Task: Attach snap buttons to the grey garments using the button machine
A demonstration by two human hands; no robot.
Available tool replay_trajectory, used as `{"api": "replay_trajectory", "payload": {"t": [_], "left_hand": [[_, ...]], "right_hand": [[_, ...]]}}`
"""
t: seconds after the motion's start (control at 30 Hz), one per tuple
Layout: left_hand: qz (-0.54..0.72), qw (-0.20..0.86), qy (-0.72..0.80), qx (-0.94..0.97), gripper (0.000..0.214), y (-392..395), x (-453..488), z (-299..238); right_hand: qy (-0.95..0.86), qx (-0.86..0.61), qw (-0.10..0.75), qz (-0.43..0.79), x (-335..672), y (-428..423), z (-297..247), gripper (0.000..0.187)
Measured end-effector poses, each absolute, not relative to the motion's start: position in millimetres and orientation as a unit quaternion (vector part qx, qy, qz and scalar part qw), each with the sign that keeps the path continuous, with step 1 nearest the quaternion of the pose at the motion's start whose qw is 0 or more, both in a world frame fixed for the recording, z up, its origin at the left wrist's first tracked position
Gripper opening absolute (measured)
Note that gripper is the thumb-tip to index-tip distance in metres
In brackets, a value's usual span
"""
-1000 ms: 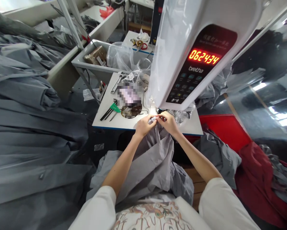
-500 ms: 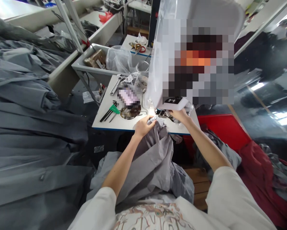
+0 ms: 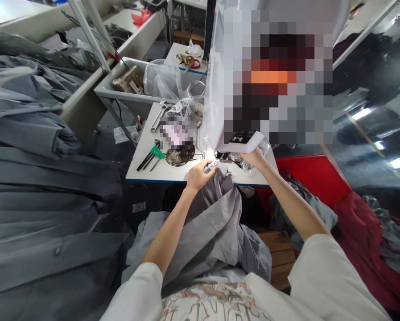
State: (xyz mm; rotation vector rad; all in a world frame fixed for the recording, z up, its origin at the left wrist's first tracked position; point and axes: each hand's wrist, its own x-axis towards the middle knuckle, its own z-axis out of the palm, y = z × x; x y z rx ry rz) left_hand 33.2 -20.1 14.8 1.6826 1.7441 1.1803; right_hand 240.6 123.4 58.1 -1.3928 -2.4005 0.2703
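Grey garments heaped in a big pile (image 3: 42, 178) on the left; another grey garment (image 3: 206, 236) bunched across the person's lap, its top edge rising to the hands. Red bin (image 3: 307, 174) on the right with maroon cloth (image 3: 353, 240) over it. White sewing machine head (image 3: 240, 80) above the table (image 3: 146, 154), its panel pixelated. Metal tray (image 3: 119, 89) behind, holding a clear plastic bag (image 3: 161, 80).

Left hand (image 3: 199, 177) at the table's front edge, fingers closed on a small white tag (image 3: 212, 166) at the garment. Right hand (image 3: 255, 157) now well apart from the left, reaching under the machine head; fingers partly hidden, can't tell if holding anything. Earlier both hands met at the tag. Wrench (image 3: 158, 117) and green-handled tool (image 3: 157, 152) lie on the table.
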Motion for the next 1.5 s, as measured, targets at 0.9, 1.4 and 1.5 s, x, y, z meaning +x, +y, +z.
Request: {"api": "replay_trajectory", "payload": {"t": [0.9, 1.4, 1.5], "left_hand": [[0.426, 0.219, 0.618, 0.623, 0.021, -18, 31, 12], [0.438, 0.216, 0.609, 0.625, 0.022, -18, 31, 10], [0.437, 0.217, 0.614, 0.621, 0.022, -18, 31, 10]], "right_hand": [[-0.813, -0.393, 0.396, 0.164, 178, 25, 34, 0.022], [-0.812, -0.379, 0.425, 0.132, 185, 14, 30, 0.022], [-0.785, -0.390, 0.451, 0.169, 181, 19, 31, 0.019]]}}
